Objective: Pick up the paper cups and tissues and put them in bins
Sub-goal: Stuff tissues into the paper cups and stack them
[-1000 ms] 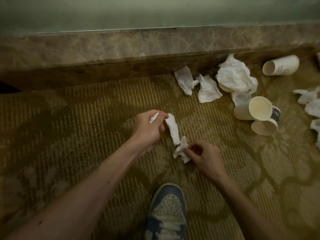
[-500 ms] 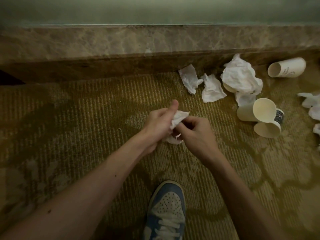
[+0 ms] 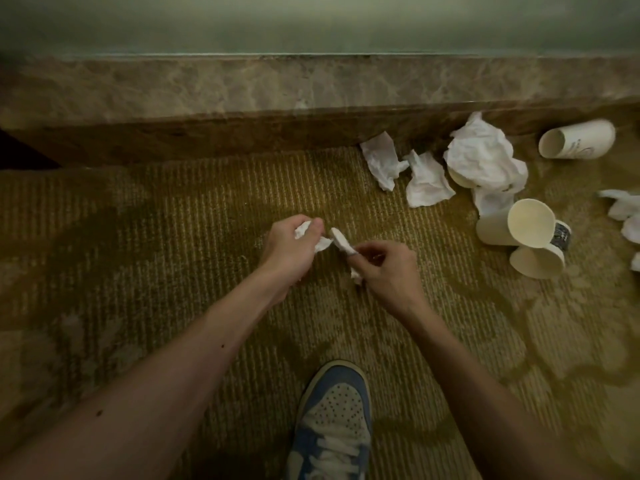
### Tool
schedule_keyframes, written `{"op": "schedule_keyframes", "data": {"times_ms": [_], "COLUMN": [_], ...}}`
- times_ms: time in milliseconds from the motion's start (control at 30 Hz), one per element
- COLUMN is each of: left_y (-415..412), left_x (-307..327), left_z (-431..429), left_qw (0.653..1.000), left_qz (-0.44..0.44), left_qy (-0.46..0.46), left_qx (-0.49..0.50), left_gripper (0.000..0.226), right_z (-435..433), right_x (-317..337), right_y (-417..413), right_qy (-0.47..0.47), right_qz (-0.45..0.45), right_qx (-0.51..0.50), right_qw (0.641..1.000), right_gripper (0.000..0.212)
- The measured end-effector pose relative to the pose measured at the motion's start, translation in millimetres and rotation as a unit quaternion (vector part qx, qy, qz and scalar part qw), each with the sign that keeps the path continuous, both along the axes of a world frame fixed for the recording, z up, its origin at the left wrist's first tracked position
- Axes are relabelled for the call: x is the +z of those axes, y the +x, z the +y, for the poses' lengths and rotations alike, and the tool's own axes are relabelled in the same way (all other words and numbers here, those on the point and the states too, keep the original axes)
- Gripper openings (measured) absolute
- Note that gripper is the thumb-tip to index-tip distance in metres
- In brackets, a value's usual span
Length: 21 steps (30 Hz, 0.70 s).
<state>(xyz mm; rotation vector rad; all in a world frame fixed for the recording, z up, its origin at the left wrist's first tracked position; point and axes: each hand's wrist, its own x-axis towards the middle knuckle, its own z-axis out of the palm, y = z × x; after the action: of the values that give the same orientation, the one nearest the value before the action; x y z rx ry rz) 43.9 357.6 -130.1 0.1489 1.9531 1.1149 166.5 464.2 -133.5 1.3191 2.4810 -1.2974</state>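
Note:
My left hand (image 3: pixel 292 245) grips one end of a white tissue (image 3: pixel 341 241) above the carpet, and my right hand (image 3: pixel 389 270) pinches its other end. Crumpled tissues lie near the wall: one small piece (image 3: pixel 381 159), a second (image 3: pixel 427 181) and a big wad (image 3: pixel 485 155). Two paper cups (image 3: pixel 519 225) lie on their sides at the right, one (image 3: pixel 536 261) below the other. A third cup (image 3: pixel 576 138) lies further back. More tissues (image 3: pixel 623 211) sit at the right edge.
A marble skirting step (image 3: pixel 277 91) runs along the wall at the back. Patterned carpet (image 3: pixel 138 254) covers the floor. My blue and white shoe (image 3: pixel 334 420) stands at the bottom middle. No bin is in view.
My hands came together on the tissue half a second ago and have now drawn slightly apart, with the tissue stretched between them. The view shifted a little.

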Motion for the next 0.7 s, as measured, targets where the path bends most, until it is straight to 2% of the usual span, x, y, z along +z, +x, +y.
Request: {"op": "schedule_keyframes", "data": {"times_ms": [67,133,233,333,400,467,533,600,700], "left_y": [2,5,9,10,8,5,1,-2,-5], "left_x": [5,9,12,12,11,10,9,11,15], "left_z": [4,9,20,23,23,22,22,22,23], "left_qw": [1.000,0.996,0.986,0.970,0.960,0.960,0.966,0.968,0.960], "left_qz": [-0.024,-0.078,-0.154,-0.207,-0.229,-0.218,-0.189,-0.184,-0.209], "left_qy": [0.013,0.030,0.068,0.105,0.105,0.079,0.060,0.067,0.071], "left_qx": [-0.006,-0.013,-0.009,0.070,0.120,0.154,0.163,0.157,0.173], "left_gripper": [0.023,0.035,0.050,0.052,0.056,0.061,0.070,0.077,0.076], "right_z": [1,1,0,4,15,33,55,76,95], "right_x": [11,21,32,37,36,33,25,16,4], "right_y": [-4,-8,-17,-24,-29,-37,-47,-57,-68], "right_qy": [-0.058,-0.082,-0.093,-0.121,-0.135,-0.070,0.026,0.062,0.088], "right_qz": [0.056,0.096,0.106,0.098,0.108,0.106,0.055,-0.013,-0.098], "right_qx": [-0.022,-0.012,0.020,0.082,0.078,0.044,0.047,0.079,0.132], "right_qw": [0.997,0.992,0.990,0.984,0.982,0.991,0.997,0.995,0.982], "right_gripper": [0.008,0.011,0.018,0.016,0.017,0.024,0.039,0.052,0.057]}}
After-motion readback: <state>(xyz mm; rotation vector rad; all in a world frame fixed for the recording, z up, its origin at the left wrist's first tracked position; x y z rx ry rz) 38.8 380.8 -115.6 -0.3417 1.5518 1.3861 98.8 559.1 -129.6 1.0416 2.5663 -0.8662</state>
